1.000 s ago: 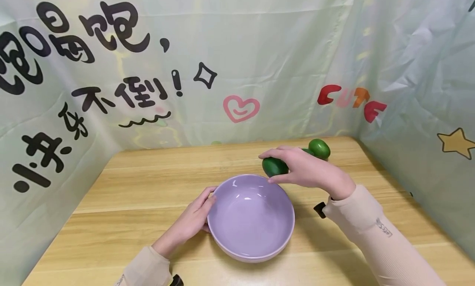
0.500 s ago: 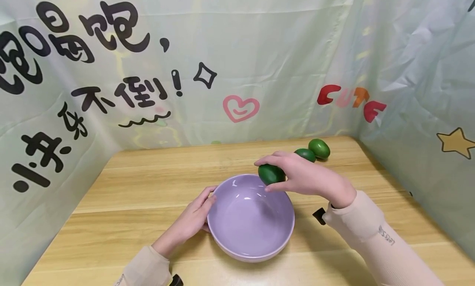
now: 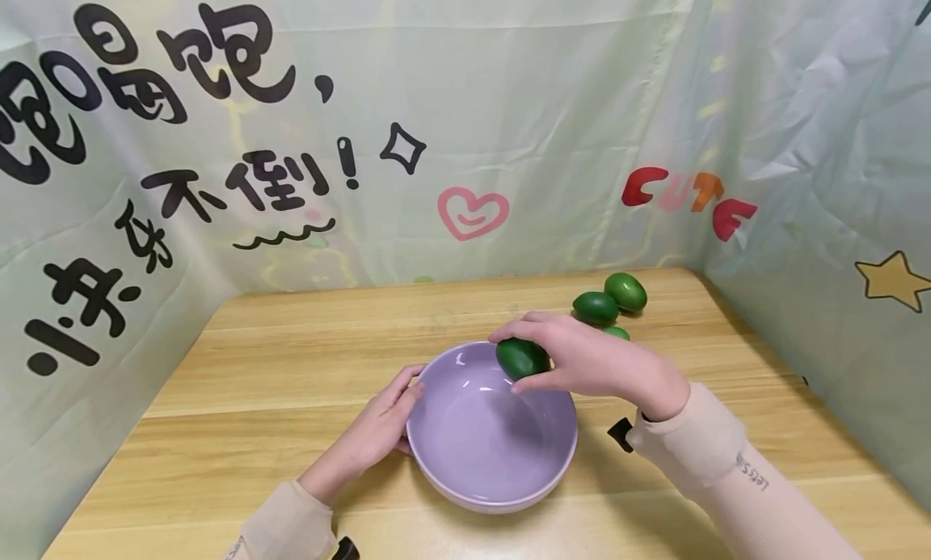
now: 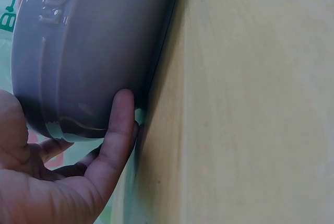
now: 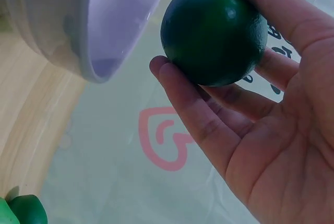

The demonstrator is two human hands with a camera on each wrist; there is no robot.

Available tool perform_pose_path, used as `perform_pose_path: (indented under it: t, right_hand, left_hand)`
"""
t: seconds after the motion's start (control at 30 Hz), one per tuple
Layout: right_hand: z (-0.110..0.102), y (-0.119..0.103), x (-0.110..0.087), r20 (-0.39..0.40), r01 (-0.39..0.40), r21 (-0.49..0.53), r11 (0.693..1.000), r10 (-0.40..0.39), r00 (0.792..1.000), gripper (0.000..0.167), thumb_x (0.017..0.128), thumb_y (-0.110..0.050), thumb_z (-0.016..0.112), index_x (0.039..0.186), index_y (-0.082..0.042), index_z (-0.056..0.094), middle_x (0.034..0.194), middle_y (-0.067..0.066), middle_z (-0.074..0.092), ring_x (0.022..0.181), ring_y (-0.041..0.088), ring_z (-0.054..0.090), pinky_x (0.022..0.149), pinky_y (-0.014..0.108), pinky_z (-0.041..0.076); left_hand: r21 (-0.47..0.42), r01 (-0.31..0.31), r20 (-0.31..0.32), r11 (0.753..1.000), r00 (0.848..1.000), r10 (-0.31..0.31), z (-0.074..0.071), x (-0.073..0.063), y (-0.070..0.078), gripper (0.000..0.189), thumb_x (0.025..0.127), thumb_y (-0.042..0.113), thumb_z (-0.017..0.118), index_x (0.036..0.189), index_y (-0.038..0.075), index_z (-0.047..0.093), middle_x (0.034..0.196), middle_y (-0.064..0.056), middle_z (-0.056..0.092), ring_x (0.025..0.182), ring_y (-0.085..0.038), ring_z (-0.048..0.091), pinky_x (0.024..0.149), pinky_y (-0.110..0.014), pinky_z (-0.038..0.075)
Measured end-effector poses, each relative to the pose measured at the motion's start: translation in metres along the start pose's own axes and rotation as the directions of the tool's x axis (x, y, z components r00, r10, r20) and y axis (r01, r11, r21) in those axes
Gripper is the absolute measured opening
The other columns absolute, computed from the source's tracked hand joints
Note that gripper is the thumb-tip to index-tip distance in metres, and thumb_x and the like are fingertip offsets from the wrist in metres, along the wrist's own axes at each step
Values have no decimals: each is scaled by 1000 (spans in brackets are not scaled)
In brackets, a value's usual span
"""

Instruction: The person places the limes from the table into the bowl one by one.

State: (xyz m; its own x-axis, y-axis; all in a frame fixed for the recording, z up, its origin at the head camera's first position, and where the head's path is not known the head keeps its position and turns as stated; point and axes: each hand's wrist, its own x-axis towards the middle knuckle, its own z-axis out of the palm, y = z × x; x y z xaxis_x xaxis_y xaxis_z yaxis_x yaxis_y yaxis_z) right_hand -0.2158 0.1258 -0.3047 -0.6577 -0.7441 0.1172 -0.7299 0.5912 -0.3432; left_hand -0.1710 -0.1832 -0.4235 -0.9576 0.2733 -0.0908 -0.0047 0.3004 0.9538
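Note:
A lilac bowl (image 3: 487, 439) stands on the wooden table. My left hand (image 3: 381, 423) holds its left side; the left wrist view shows fingers (image 4: 117, 130) against the outer wall of the bowl (image 4: 94, 51). A dark green lime (image 3: 521, 359) is in my right hand (image 3: 589, 358), over the far right part of the bowl. Up close in the right wrist view, thumb and fingertips pinch the round lime (image 5: 214, 33), apart from the bowl's rim (image 5: 96, 75).
Behind the right hand lie more limes: a dark one (image 3: 595, 308), a brighter one (image 3: 625, 292) and one (image 3: 617, 332) partly covered by the hand. A printed cloth (image 3: 349, 140) encloses the wooden table (image 3: 291, 350) at the back and sides.
My right hand has carried the lime left and toward me, from beside the far rim to above the bowl. More of the limes behind show now. The left hand stays put.

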Motion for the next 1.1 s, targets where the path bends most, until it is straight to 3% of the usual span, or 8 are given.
perform_pose_path:
  t: [0.2, 1.1]
  right_hand:
    - [7, -1, 0, 19, 14, 20, 1000, -14, 1000, 60, 90, -35, 89, 143, -16, 67, 127, 2, 69, 110, 16, 65, 97, 38, 60]
    - [35, -1, 7, 134, -31, 74, 997, 21, 991, 60, 89, -32, 91, 141, -14, 67, 127, 5, 69, 106, 13, 65, 93, 32, 60]
  left_hand:
    - [4, 1, 1, 1000, 1000, -1, 0, 0, 0, 41, 117, 42, 41, 156, 31, 49, 138, -29, 64, 82, -27, 77, 62, -44, 68]
    - [2, -4, 2, 1000, 1000, 4, -1, 1, -1, 41, 117, 40, 42, 156, 31, 49, 135, -28, 65, 84, -26, 76, 63, -43, 68]
